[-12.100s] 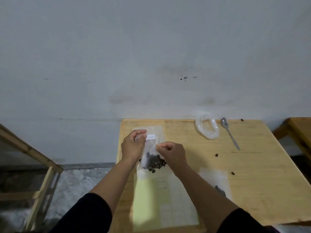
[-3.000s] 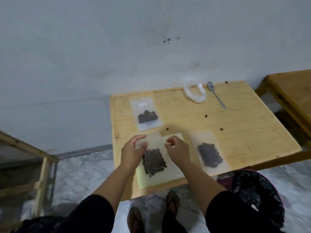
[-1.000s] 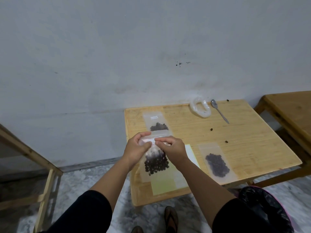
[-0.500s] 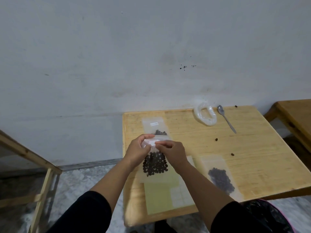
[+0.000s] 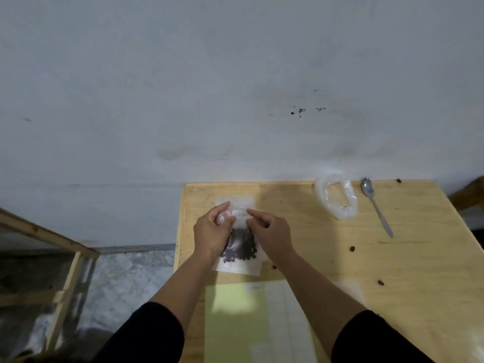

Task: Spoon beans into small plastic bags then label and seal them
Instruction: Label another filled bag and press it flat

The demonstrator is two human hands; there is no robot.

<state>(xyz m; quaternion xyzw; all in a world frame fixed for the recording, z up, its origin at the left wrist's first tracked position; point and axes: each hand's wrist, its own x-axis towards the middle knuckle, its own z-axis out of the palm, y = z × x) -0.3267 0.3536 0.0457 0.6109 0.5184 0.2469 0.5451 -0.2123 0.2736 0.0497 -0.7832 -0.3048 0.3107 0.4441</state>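
Note:
I hold a small clear plastic bag (image 5: 242,260) of dark beans upright over the wooden table (image 5: 419,271). My left hand (image 5: 212,231) pinches its top left corner, and my right hand (image 5: 272,233) pinches the top edge to the right. A small white label (image 5: 239,213) shows on the bag between my fingertips. Behind it, the top of another clear bag (image 5: 235,200) lies flat, mostly hidden. A green and white label sheet (image 5: 251,320) lies below my hands near the front edge.
A rolled-down clear plastic bag (image 5: 336,196) and a metal spoon (image 5: 377,205) lie at the back of the table. A few loose beans (image 5: 352,248) dot the right part. A wooden frame (image 5: 68,258) stands at the left, another wooden table (image 5: 468,195) at the right.
The camera has tilted, so the table sits lower and the bag at the right has left the view. My fingertips have drawn slightly apart along the bag's top edge.

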